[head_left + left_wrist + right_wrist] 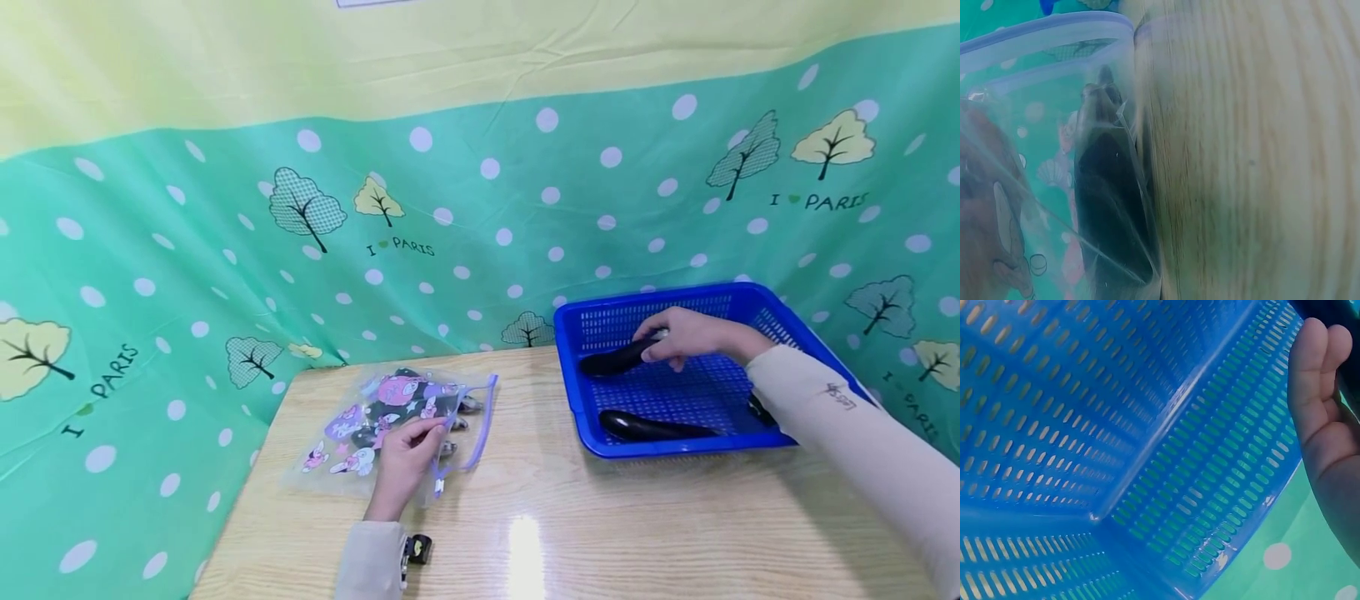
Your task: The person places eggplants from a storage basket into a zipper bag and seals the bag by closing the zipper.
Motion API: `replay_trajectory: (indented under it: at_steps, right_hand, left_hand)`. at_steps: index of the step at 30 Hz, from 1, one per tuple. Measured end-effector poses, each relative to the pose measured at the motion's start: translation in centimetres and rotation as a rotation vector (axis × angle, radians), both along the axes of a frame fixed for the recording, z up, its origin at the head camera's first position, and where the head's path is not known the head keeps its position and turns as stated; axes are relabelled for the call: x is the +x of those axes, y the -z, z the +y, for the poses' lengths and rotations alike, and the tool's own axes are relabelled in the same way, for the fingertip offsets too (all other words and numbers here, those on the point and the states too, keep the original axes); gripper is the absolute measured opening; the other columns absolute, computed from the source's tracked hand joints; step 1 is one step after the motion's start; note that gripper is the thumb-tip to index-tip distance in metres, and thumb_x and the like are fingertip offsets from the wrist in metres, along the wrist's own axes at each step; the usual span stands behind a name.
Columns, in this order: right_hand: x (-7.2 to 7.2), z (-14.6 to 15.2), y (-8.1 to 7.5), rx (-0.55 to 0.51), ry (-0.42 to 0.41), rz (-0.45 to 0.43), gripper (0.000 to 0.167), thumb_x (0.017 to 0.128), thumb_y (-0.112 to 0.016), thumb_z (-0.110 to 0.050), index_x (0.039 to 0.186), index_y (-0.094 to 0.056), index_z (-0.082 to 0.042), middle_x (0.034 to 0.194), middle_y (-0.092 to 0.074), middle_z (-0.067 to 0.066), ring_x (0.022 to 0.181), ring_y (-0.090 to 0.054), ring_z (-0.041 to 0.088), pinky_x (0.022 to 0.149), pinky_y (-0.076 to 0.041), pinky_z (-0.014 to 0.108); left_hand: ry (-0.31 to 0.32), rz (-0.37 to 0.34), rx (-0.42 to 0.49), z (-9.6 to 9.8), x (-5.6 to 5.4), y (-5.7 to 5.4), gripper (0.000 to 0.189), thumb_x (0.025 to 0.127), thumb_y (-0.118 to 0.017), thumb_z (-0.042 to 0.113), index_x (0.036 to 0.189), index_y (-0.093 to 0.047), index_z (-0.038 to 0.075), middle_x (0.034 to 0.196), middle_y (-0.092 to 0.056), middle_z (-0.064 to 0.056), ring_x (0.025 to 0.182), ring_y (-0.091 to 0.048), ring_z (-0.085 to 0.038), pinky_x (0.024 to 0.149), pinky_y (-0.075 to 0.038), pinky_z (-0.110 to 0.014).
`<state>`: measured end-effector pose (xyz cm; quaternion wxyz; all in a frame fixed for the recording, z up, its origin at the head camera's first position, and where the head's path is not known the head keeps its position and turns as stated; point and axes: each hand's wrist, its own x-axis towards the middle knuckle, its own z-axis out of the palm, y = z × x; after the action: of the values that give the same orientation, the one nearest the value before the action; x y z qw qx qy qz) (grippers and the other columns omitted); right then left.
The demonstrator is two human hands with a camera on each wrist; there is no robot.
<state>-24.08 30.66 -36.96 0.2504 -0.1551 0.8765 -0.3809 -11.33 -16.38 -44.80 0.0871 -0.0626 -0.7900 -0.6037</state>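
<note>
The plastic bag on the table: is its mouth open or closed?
Open: in the head view, the two purple edges of the plastic bag stand apart, and eggplant stems show between them.

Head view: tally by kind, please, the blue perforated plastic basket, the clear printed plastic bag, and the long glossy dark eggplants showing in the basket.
Blue perforated plastic basket: 1
Clear printed plastic bag: 1
Long glossy dark eggplants in the basket: 3, one held by the bare right hand, one mostly hidden by the pale sleeve
Total: 5
</note>
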Motion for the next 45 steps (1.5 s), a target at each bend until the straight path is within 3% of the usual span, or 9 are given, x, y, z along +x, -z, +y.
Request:
replay_trajectory:
  at_steps: [5, 11, 19, 26, 33, 37, 41, 45]
  right_hand:
    - [0.2, -0.1, -0.1, -0.024, 0.021, 0.010, 0.053, 0.092, -0.074, -0.021, 0.132, -0.058, 0.010, 0.092, -0.072, 0.016, 0.080, -0.071, 0.031, 0.075, -0.059, 0.046]
    - [0.4, -0.4, -0.3, -0.061, 0.022, 0.032, 0.056, 0.095, -0.071, -0.022, 0.137, -0.054, 0.012, 0.109, -0.072, 0.019, 0.098, -0.070, 0.038, 0.084, -0.057, 0.048]
    - [1.5, -0.6, -1.4, -0.083, 0.048, 0.048, 0.053, 0.096, -0.071, -0.021, 0.137, -0.056, 0.007, 0.118, -0.069, 0.020, 0.097, -0.071, 0.033, 0.086, -0.057, 0.047]
    - [3.0, -0.3, -3.6, -0.124, 0.059, 0.072, 0.053, 0.099, -0.068, -0.021, 0.139, -0.053, 0.009, 0.113, -0.071, 0.021, 0.096, -0.072, 0.028, 0.087, -0.056, 0.046]
    - [5.1, 0.0, -5.7, -0.112, 0.085, 0.152, 0.053, 0.100, -0.067, -0.025, 0.141, -0.054, 0.004, 0.122, -0.067, 0.023, 0.097, -0.072, 0.025, 0.092, -0.053, 0.047]
    - [6.7, -0.8, -5.9, -0.145, 0.104, 0.165, 0.049, 0.099, -0.068, -0.024, 0.139, -0.057, 0.002, 0.122, -0.067, 0.024, 0.093, -0.073, 0.024, 0.089, -0.056, 0.040]
    - [7.9, -2.0, -5.7, -0.247, 0.099, 0.152, 0.046, 0.097, -0.069, -0.016, 0.136, -0.058, 0.007, 0.115, -0.069, 0.025, 0.092, -0.073, 0.030, 0.082, -0.058, 0.035]
    - [8.9, -3.3, -5.6, -0.322, 0.069, 0.134, 0.044, 0.097, -0.069, -0.012, 0.134, -0.058, 0.009, 0.111, -0.070, 0.023, 0.093, -0.072, 0.035, 0.081, -0.059, 0.039]
  left_hand:
    - [-0.002, -0.010, 0.003, 0.0, 0.1, -0.1, 0.013, 0.092, -0.075, 0.011, 0.104, -0.079, 0.006, 0.091, -0.071, -0.007, 0.080, -0.062, -0.016, 0.071, -0.050, -0.023]
    - [-0.006, 0.010, -0.008, -0.2, 0.1, -0.2, 0.015, 0.091, -0.075, 0.009, 0.105, -0.078, 0.004, 0.091, -0.071, -0.008, 0.079, -0.062, -0.014, 0.070, -0.051, -0.023]
    - [0.004, 0.017, 0.009, -0.5, 0.3, -0.6, 0.014, 0.092, -0.075, 0.009, 0.105, -0.078, 0.004, 0.094, -0.072, -0.008, 0.081, -0.063, -0.016, 0.071, -0.052, -0.023]
    - [-0.014, 0.002, -0.001, -0.7, 0.4, -0.8, 0.014, 0.091, -0.075, 0.009, 0.104, -0.079, 0.004, 0.101, -0.074, -0.009, 0.090, -0.066, -0.016, 0.080, -0.053, -0.024]
    - [-0.007, -0.017, -0.014, -0.8, 0.2, -1.5, 0.016, 0.091, -0.076, 0.014, 0.106, -0.079, 0.009, 0.107, -0.074, -0.006, 0.096, -0.066, -0.020, 0.082, -0.055, -0.027]
    - [-0.010, -0.033, -0.018, -0.9, 0.4, -1.6, 0.015, 0.092, -0.075, 0.011, 0.105, -0.079, 0.008, 0.104, -0.074, -0.006, 0.090, -0.066, -0.020, 0.076, -0.055, -0.026]
    - [-0.019, -0.041, -0.035, -0.9, 0.6, -1.8, 0.014, 0.092, -0.075, 0.011, 0.105, -0.079, 0.009, 0.103, -0.074, -0.005, 0.088, -0.065, -0.020, 0.074, -0.054, -0.026]
    - [-0.021, -0.041, -0.037, -0.8, 0.5, -1.9, 0.014, 0.092, -0.075, 0.012, 0.105, -0.079, 0.009, 0.103, -0.073, -0.005, 0.089, -0.064, -0.019, 0.073, -0.054, -0.025]
